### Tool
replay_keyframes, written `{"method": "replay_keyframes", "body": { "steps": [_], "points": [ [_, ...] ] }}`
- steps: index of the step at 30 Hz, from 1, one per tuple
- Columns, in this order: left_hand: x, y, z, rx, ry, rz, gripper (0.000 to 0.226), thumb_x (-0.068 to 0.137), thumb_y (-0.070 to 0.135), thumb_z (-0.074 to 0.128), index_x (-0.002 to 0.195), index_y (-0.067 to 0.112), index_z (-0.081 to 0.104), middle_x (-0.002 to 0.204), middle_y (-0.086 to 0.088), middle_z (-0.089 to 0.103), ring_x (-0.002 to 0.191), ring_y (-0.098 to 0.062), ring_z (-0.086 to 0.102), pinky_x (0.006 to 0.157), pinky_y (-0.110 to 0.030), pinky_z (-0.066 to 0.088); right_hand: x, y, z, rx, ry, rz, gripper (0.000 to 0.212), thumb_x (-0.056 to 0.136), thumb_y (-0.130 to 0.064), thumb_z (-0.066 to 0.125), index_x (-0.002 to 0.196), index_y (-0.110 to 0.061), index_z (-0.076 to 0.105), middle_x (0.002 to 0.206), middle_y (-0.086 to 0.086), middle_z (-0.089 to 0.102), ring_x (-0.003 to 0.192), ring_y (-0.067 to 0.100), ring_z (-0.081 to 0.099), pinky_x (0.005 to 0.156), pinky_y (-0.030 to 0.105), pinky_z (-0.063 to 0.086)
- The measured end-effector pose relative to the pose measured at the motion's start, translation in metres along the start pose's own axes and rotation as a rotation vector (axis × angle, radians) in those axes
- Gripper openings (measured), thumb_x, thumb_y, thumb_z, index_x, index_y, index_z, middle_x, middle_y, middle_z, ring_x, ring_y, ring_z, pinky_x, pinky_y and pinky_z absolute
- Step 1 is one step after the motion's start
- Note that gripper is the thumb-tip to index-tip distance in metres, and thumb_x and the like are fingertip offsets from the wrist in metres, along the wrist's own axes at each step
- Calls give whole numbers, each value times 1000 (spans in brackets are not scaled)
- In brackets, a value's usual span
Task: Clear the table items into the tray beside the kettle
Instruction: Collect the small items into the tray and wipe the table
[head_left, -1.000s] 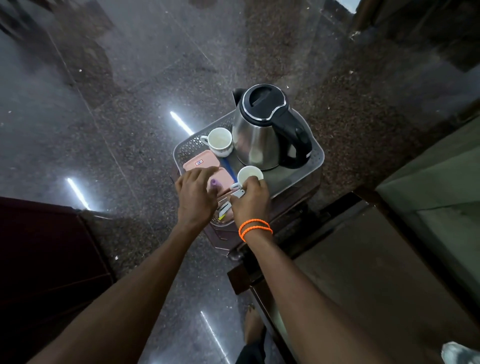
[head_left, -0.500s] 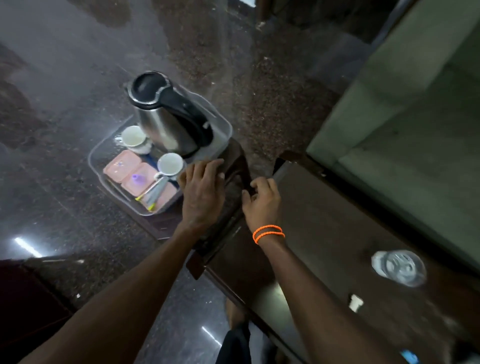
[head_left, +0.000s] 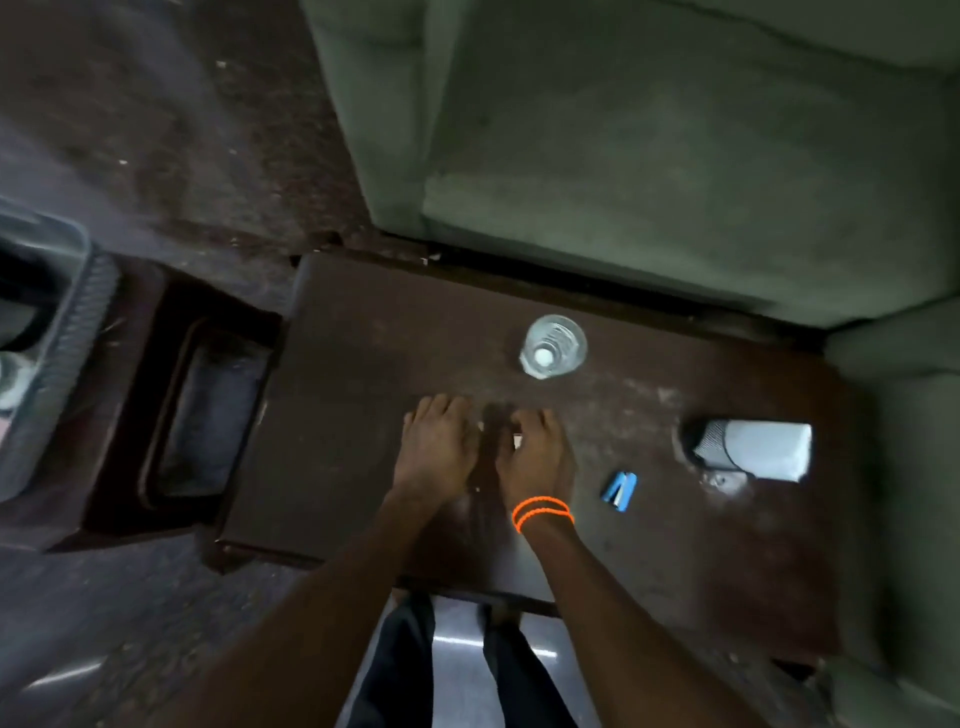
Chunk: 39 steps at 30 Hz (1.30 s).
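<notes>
My hands hover low over the dark wooden table (head_left: 363, 374). My left hand (head_left: 439, 447) lies palm down with its fingers stretched out and nothing in it. My right hand (head_left: 535, 452), with orange bands at the wrist, curls its fingers over a small white packet (head_left: 517, 441); blur hides whether it grips it. A clear water bottle (head_left: 553, 345) stands just beyond my hands. A small blue item (head_left: 619, 491) lies to the right of my right wrist. The grey tray (head_left: 57, 322) shows only as a corner at the far left edge.
A white and grey box-like object (head_left: 753, 449) lies at the table's right end. A green sofa (head_left: 649, 156) runs along the table's far side and right end. A lower dark stand (head_left: 171, 415) under the tray adjoins the table on the left. My legs show below the near edge.
The view has swung right, from the tray with the kettle to the table. Both hands left the tray and moved onto the tabletop, the right one reaching the small white packet.
</notes>
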<state>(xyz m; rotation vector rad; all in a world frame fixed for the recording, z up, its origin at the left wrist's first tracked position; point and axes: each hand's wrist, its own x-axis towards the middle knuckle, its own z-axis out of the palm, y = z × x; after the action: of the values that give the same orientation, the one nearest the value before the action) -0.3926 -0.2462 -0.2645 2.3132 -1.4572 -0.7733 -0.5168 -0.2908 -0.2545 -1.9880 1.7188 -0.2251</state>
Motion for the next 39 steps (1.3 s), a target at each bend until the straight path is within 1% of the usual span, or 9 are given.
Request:
{"method": "replay_keyframes", "body": {
  "steps": [3, 8, 11, 16, 18, 24, 31, 34, 39],
  "points": [
    [-2, 24, 32, -40, -68, 4, 36, 90, 39, 67, 113, 13, 59, 117, -8, 59, 112, -32, 56, 90, -47, 50, -5, 63, -13, -96, 67, 157, 13, 82, -22, 64, 91, -13, 65, 101, 14, 62, 92, 39, 62, 78, 44, 51],
    [-7, 44, 68, -141, -53, -207, 57, 83, 61, 71, 105, 16, 44, 110, -7, 57, 100, -32, 61, 76, -46, 53, -11, 130, -18, -87, 150, 426, 42, 80, -32, 73, 107, -4, 58, 113, 21, 57, 104, 43, 57, 84, 48, 52],
    [-4, 43, 82, -148, -48, -232, 46, 88, 51, 71, 101, 15, 46, 104, -9, 61, 94, -34, 63, 74, -44, 53, -8, 146, -14, 5, 137, 518, 53, 78, -31, 78, 113, 0, 53, 118, 24, 54, 106, 44, 57, 84, 47, 52],
    [2, 38, 86, -130, 8, -183, 26, 92, 30, 67, 107, 11, 57, 103, -12, 64, 92, -35, 64, 71, -41, 47, -1, 154, -5, 83, 96, 514, 41, 80, -19, 75, 109, -3, 51, 109, 22, 61, 95, 41, 63, 69, 35, 46],
    [4, 36, 79, -172, 20, -151, 24, 91, 26, 69, 106, 10, 59, 101, -12, 64, 89, -33, 64, 73, -42, 50, 2, 147, -6, 103, 116, 462, 37, 77, -17, 76, 105, -6, 54, 102, 19, 63, 89, 39, 64, 67, 28, 39],
    [9, 12, 24, -280, 107, -122, 21, 81, 9, 77, 101, 8, 72, 100, -12, 59, 81, -30, 64, 74, -38, 56, 18, 81, -11, 137, 29, 143, 32, 72, -13, 74, 98, -14, 57, 96, 8, 61, 89, 28, 58, 71, 26, 39],
    [-13, -77, -91, -183, 276, -233, 17, 86, 9, 71, 102, 7, 77, 101, -13, 61, 97, -31, 61, 84, -42, 52, 27, -72, 18, 216, -108, -257, 31, 75, -12, 74, 100, -21, 59, 97, -4, 58, 93, 17, 54, 78, 21, 39],
    [-38, -124, -147, -205, 449, -332, 15, 85, 10, 73, 98, 7, 78, 100, -13, 64, 100, -32, 61, 85, -44, 51, 19, -155, 42, 236, -177, -418, 32, 75, -10, 75, 102, -20, 60, 101, -1, 62, 95, 19, 55, 80, 27, 44],
    [-85, -210, -228, -110, 556, -418, 19, 76, 6, 77, 94, 10, 77, 93, -14, 66, 91, -36, 63, 79, -39, 51, -8, -288, 85, 303, -284, -703, 26, 71, 1, 73, 91, -13, 64, 91, 5, 65, 88, 30, 54, 78, 42, 47]
  ]
}}
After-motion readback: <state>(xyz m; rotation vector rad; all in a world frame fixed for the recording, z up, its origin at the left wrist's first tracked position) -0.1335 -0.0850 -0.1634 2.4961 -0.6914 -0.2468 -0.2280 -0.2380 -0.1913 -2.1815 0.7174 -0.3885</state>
